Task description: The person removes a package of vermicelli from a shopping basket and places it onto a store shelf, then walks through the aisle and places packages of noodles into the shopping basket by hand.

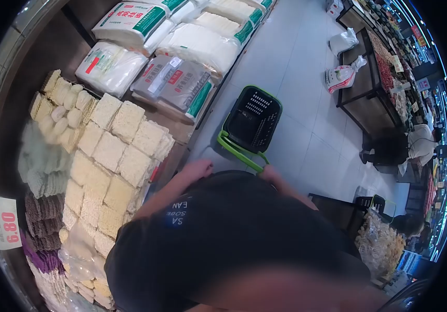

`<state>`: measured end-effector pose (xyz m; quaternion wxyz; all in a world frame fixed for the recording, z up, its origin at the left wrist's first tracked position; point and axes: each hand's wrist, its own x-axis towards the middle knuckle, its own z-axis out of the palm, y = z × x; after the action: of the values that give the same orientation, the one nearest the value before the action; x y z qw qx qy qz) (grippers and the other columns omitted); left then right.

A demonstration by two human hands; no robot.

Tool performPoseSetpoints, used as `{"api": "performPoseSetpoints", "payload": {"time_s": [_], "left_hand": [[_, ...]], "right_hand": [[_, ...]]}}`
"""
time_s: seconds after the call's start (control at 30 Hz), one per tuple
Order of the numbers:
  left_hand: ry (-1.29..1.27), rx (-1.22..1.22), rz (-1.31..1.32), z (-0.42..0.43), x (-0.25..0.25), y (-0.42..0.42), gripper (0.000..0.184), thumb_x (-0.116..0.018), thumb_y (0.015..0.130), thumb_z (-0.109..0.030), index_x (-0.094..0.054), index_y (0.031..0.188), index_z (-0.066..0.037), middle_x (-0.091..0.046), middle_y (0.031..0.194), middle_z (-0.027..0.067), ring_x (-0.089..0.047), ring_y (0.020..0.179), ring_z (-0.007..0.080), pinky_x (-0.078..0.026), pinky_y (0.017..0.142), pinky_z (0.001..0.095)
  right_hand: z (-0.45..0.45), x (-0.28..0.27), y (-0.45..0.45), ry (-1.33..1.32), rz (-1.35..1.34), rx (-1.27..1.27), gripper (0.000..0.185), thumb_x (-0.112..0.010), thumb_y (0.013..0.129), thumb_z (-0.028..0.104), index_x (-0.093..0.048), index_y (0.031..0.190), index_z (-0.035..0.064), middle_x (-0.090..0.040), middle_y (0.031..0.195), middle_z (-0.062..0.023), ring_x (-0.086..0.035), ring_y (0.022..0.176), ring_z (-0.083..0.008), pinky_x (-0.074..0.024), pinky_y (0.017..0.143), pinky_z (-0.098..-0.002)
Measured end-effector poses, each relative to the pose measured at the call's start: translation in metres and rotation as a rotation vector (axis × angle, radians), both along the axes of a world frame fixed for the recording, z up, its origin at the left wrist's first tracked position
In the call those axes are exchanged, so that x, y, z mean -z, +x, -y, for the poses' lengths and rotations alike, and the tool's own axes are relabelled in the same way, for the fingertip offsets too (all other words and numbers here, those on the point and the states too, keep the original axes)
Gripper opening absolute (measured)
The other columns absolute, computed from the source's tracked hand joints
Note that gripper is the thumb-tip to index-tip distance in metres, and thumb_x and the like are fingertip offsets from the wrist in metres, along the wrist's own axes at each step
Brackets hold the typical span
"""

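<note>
My right hand (pixel 270 174) is closed round the green handle (pixel 240 154) of a black basket with a green rim (pixel 279 112). The basket is over the tiled floor in front of me, and nothing shows inside it. My left hand (pixel 198 169) is beside the edge of the display at my left, its fingers curled in with nothing visible in them. Nearest to it are stacked pale noodle blocks (pixel 110 151), which it does not touch.
Bagged noodle packs (pixel 185 86) fill the upper display. Dark noodle bundles (pixel 44 223) and a price sign (pixel 6 222) are at far left. White sacks (pixel 340 78) stand by a wooden bin (pixel 361 99) at right. Another person (pixel 421 143) is beyond, at right.
</note>
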<state>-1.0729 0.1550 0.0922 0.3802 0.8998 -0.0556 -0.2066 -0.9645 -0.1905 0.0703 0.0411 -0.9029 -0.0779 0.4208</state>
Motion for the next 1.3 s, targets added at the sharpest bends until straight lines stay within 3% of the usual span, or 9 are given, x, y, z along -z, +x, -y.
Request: {"api": "performPoseSetpoints", "payload": {"time_s": [0.23, 0.37, 0.47, 0.57, 0.6, 0.7, 0.83, 1.0, 1.3], "left_hand": [[0.094, -0.009, 0.051, 0.018, 0.02, 0.043, 0.026, -0.054, 0.089, -0.027, -0.064, 0.101, -0.006, -0.068, 0.093, 0.0152, -0.065, 0.089, 0.0364, -0.052, 0.076, 0.0463], [0.172, -0.087, 0.036, 0.046, -0.011, 0.084, 0.025, -0.055, 0.091, -0.029, -0.063, 0.1, -0.007, -0.067, 0.093, 0.0162, -0.065, 0.091, 0.0367, -0.051, 0.078, 0.0477], [0.25, -0.066, 0.006, 0.067, -0.021, 0.109, 0.024, -0.055, 0.092, -0.029, -0.062, 0.105, -0.009, -0.066, 0.096, 0.0153, -0.064, 0.096, 0.0357, -0.051, 0.081, 0.0461], [0.327, -0.048, -0.013, 0.086, -0.034, 0.123, 0.025, -0.054, 0.093, -0.03, -0.062, 0.108, -0.011, -0.066, 0.099, 0.015, -0.063, 0.1, 0.0349, -0.051, 0.084, 0.0447], [0.349, -0.049, -0.026, 0.091, -0.037, 0.12, 0.026, -0.054, 0.093, -0.031, -0.062, 0.107, -0.011, -0.066, 0.099, 0.0151, -0.063, 0.101, 0.0348, -0.051, 0.085, 0.0444], [0.28, -0.295, -0.04, 0.105, -0.025, 0.104, 0.024, -0.053, 0.093, -0.028, -0.06, 0.102, -0.007, -0.066, 0.094, 0.016, -0.063, 0.096, 0.0363, -0.05, 0.08, 0.0464], [0.114, -0.422, -0.142, 0.115, 0.026, 0.075, 0.024, -0.053, 0.094, -0.029, -0.06, 0.102, -0.008, -0.065, 0.096, 0.015, -0.063, 0.093, 0.0354, -0.05, 0.08, 0.0464], [0.224, -0.474, -0.097, 0.136, -0.013, 0.072, 0.023, -0.053, 0.094, -0.029, -0.061, 0.101, -0.009, -0.066, 0.093, 0.016, -0.064, 0.091, 0.0366, -0.05, 0.078, 0.0463], [0.032, -0.671, -0.133, 0.123, 0.018, 0.04, 0.022, -0.052, 0.091, -0.027, -0.06, 0.099, -0.008, -0.066, 0.091, 0.0171, -0.064, 0.091, 0.0369, -0.05, 0.079, 0.0444]], "right_hand": [[0.017, 0.015, 0.085, 0.106, -0.055, -0.024, 0.04, -0.066, 0.075, 0.037, -0.074, 0.09, 0.0003, -0.07, 0.093, -0.0243, -0.068, 0.09, -0.0392, -0.052, 0.085, -0.0471], [0.042, 0.03, 0.146, 0.238, -0.092, 0.018, 0.038, -0.064, 0.075, 0.039, -0.075, 0.08, 0.0026, -0.072, 0.084, -0.0185, -0.07, 0.085, -0.0328, -0.0541, 0.081, -0.0424], [0.043, -0.017, 0.19, 0.258, -0.168, 0.05, 0.035, -0.067, 0.074, 0.04, -0.077, 0.077, 0.0069, -0.072, 0.076, -0.0137, -0.069, 0.072, -0.0289, -0.054, 0.074, -0.0388], [0.071, 0.017, 0.235, 0.375, -0.177, 0.066, 0.033, -0.068, 0.076, 0.039, -0.078, 0.077, 0.0076, -0.07, 0.072, -0.0115, -0.065, 0.063, -0.0253, -0.0526, 0.064, -0.0378], [0.069, -0.004, 0.245, 0.402, -0.147, 0.02, 0.033, -0.067, 0.077, 0.038, -0.078, 0.078, 0.0073, -0.069, 0.07, -0.0118, -0.062, 0.055, -0.0239, -0.0498, 0.054, -0.0363], [0.071, 0.002, 0.283, 0.444, -0.149, 0.057, 0.033, -0.067, 0.078, 0.037, -0.076, 0.079, 0.0048, -0.064, 0.065, -0.0113, -0.058, 0.049, -0.0235, -0.046, 0.047, -0.0358], [0.059, -0.012, 0.323, 0.413, -0.203, 0.137, 0.033, -0.066, 0.079, 0.034, -0.072, 0.08, 0.0021, -0.054, 0.06, -0.0077, -0.054, 0.046, -0.0219, -0.043, 0.044, -0.0366], [0.054, -0.014, 0.34, 0.408, -0.174, 0.122, 0.034, -0.064, 0.081, 0.032, -0.07, 0.084, -0.0012, -0.048, 0.058, -0.0052, -0.049, 0.045, -0.02, -0.0409, 0.042, -0.0363], [0.059, -0.001, 0.364, 0.44, -0.081, 0.149, 0.028, -0.064, 0.078, 0.029, -0.065, 0.086, 0.0014, -0.049, 0.061, -0.0045, -0.049, 0.046, -0.0186, -0.0412, 0.04, -0.0349]]}}
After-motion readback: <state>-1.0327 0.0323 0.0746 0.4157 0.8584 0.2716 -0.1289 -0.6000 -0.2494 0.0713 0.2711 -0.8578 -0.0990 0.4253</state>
